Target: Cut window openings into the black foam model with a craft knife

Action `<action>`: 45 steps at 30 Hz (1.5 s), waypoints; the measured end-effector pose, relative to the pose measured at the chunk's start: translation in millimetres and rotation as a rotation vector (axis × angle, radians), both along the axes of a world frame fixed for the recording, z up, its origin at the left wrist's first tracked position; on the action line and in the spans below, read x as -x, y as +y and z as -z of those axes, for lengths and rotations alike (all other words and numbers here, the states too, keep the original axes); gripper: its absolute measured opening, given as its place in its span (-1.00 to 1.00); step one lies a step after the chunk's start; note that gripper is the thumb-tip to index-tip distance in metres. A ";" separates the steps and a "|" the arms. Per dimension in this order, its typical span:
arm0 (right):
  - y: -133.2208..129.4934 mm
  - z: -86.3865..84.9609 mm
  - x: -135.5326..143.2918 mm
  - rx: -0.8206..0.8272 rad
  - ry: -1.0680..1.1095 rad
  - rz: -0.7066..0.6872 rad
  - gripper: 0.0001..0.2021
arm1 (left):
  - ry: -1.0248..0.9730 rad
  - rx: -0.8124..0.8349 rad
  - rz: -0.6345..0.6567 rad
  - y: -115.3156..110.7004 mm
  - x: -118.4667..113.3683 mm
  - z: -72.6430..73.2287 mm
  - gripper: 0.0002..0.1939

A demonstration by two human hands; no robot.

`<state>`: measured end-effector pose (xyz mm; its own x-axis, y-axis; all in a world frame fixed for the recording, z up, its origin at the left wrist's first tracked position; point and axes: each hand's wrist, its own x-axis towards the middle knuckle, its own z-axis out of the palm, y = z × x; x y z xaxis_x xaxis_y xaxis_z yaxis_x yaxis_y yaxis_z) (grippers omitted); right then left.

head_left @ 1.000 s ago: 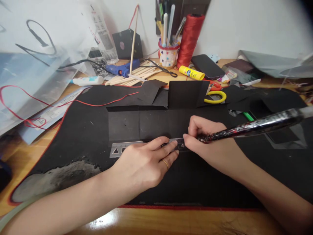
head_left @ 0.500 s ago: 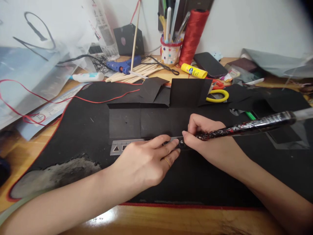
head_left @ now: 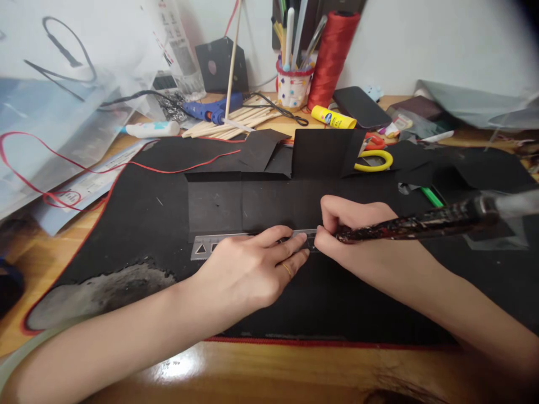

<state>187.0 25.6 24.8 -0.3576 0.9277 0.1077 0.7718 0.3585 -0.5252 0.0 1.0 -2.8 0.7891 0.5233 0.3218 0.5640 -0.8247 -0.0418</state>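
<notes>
My left hand lies on a clear ruler with cut-out shapes, its fingers stretched out and pressing it down. The ruler lies along the near edge of a folded black sheet of card, whose upper flaps stand partly raised. My right hand is closed in a pinch around a dark, patterned pen-like tool with a pale, see-through far end. Its fingertips are beside the ruler's right part, just right of my left fingers. The tool's tip is hidden behind my fingers.
A black mat with red edging covers the desk. Yellow-handled scissors, a glue stick, a phone, a red thread spool, a pen cup, wooden sticks and a blue glue gun lie behind. Red cord crosses the left.
The whole view has shifted slightly upward. My right hand and the tool have moved a little toward me and to the right against the card; my left hand stays on the ruler.
</notes>
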 end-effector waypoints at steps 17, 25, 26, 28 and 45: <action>-5.4 5.6 -27.7 0.104 0.300 0.205 -0.76 | 0.014 0.002 0.014 1.3 -0.6 1.3 -0.59; -2.1 7.7 -30.0 0.190 0.171 0.156 -0.78 | -0.010 -0.041 0.029 1.1 -5.8 -5.8 -0.59; -1.6 7.9 -30.5 0.194 0.174 0.145 -0.78 | -0.014 -0.042 0.033 2.0 -7.0 -8.0 -0.60; -0.8 8.4 -31.3 0.198 0.183 0.129 -0.78 | -0.006 -0.036 0.032 4.0 -10.4 -12.2 -0.63; -6.5 5.4 -22.6 0.148 0.272 0.190 -0.78 | 0.180 0.163 0.046 18.6 -12.9 -16.1 -0.66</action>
